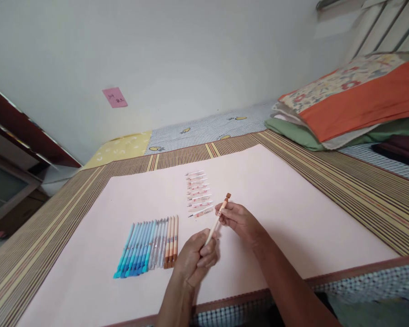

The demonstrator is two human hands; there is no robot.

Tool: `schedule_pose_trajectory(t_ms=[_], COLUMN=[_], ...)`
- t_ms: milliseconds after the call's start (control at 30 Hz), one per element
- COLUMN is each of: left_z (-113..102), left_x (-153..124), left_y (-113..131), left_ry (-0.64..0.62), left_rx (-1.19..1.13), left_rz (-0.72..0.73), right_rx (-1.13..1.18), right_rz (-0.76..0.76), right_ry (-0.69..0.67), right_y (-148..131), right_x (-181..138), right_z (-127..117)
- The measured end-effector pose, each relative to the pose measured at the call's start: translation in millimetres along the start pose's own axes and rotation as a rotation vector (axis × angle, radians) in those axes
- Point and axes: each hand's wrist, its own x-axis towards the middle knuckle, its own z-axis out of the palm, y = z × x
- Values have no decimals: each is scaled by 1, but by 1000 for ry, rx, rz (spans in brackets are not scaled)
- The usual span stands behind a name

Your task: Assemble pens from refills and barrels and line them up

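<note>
Both hands hold one beige pen (218,219) with a brown cap, tilted above a pale pink sheet (293,213). My left hand (196,258) is closed round the pen's lower end. My right hand (236,220) pinches its upper part near the cap. To the left lies a tight row of pens (148,247), mostly blue, a few clear and some beige. Just beyond the hands lies a column of several small white refills or pen parts (198,193).
The pink sheet rests on a striped woven mat (361,181) over a bed. Folded bedding and an orange pillow (357,102) are stacked at the right. A white wall with a pink note (115,97) is behind; dark furniture (7,150) stands at the left.
</note>
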Motion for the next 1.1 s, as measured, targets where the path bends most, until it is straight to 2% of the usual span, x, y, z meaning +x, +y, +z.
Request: schedule_pose_trajectory(t_ms=[167, 333, 467, 567, 700, 900, 1000, 1100], left_z=[2, 3, 8, 11, 10, 5, 6, 10], left_x=[0, 0, 1, 1, 0, 0, 0, -1], left_y=[-2, -4, -7, -6, -5, -7, -6, -5], left_ry=[15, 17, 86, 108, 33, 45, 65, 127], left_rx=[-44, -53, 124, 208, 115, -69, -1, 176], left_rz=[-5, -46, 102, 181, 101, -3, 44, 152], right_rx=[39, -35, -90, -47, 4, -37, -88, -138], right_rz=[-1, 5, 20, 20, -13, -48, -17, 24], right_ry=[-3, -26, -7, -1, -32, -33, -33, -14], right_y=[-2, 1, 3, 2, 0, 2, 3, 3], right_x=[-1, 1, 3, 2, 0, 0, 1, 2], right_z=[3, 1, -3, -2, 0, 2, 1, -1])
